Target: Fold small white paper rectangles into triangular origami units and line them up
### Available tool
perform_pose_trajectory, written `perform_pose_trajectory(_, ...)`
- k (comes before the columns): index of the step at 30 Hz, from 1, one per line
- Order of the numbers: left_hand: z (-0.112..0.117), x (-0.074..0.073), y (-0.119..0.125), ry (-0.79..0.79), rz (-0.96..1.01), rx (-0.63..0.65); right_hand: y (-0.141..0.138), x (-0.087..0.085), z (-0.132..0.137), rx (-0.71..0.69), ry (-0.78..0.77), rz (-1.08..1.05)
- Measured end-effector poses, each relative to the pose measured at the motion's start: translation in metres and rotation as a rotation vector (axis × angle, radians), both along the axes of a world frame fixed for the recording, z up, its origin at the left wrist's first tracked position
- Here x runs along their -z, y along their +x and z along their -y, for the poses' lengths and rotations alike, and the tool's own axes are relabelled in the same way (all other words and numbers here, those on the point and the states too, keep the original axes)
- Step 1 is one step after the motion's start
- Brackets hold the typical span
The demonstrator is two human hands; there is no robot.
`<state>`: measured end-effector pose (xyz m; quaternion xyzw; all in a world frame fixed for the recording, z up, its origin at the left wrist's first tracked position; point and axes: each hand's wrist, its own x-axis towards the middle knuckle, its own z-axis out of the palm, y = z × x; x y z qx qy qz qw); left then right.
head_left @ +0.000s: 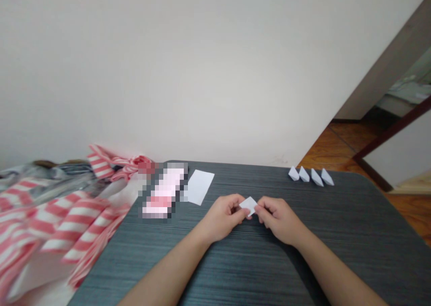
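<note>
- A white wall (202,72) rises behind a dark grey wood-grain table (350,225), and a wooden floor (336,148) shows beyond the table's far right corner.
- A heap of red-and-white striped cloth (63,220) lies just off the table's left edge, partly draped against it.
- At the far left corner of the table, a pixelated object (164,191) is too blurred to name.
- A rectangular white paper sheet (199,187) lies flat just right of that object, near the far edge.
- Four folded white paper wedges (310,176) stand in a row along the far edge, toward the right corner.
- The left hand (222,217) and right hand (278,220) are raised over the middle of the table, curled closed, with their fingers meeting from either side.
- The small folded white paper (248,206) sits between the fingertips of both hands, pinched from left and right, and neither hand is clearly nearer.
- Its longer axis appears to run across between the hands, though the fingers hide its lower corners.
- It looks like a crisp, roughly diamond-shaped fold with a point toward the far edge.
</note>
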<state>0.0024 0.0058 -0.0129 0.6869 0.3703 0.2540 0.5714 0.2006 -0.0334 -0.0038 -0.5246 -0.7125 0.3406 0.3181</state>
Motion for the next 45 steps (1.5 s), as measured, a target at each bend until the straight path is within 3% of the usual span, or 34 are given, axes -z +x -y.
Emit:
perform_pose_trajectory(11, 0.000, -0.005, 0.000, -0.047, 0.028, 0.023, 0.000, 0.000, 0.000, -0.038, 0.001, 0.007)
perform_pose_trajectory(16, -0.001, -0.005, 0.000, -0.079, 0.021, -0.027, 0.000, 0.002, 0.000, -0.073, 0.011, 0.014)
perform_pose_trajectory(22, -0.001, -0.004, 0.001, -0.108, 0.036, -0.073, 0.001, 0.009, 0.001, -0.061, -0.025, -0.157)
perform_pose_trajectory(29, -0.001, -0.005, 0.001, -0.114, 0.036, -0.053, 0.001, 0.007, -0.001, -0.163, 0.127, -0.141)
perform_pose_trajectory(45, 0.000, -0.007, -0.001, 0.040, -0.133, 0.009, -0.002, 0.001, 0.000, -0.139, 0.173, -0.065)
